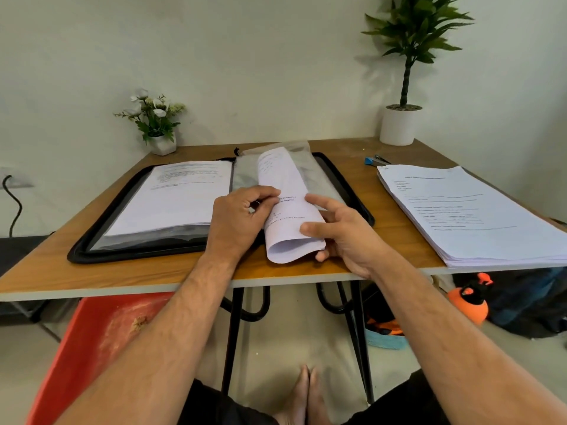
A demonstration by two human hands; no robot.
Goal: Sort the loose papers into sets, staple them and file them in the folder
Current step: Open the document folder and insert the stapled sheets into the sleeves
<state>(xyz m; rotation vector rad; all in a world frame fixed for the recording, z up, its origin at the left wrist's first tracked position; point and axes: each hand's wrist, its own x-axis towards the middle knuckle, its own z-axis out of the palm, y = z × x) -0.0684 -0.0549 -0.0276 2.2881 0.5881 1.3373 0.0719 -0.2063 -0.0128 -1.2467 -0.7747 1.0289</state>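
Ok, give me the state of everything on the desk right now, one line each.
folder: open flat, filed papers on its left side.
paper set: curled, going into the right-side sleeve.
left hand: pinching the set's left edge.
right hand: cradling the set, fingers loosely curled around it.
loose paper stack: lying flat at the right, untouched.
stapler: lying idle behind the stack.

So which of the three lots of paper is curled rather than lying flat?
The set of sheets over the folder's right half, held by both hands. The filed papers and the loose stack at right lie flat.
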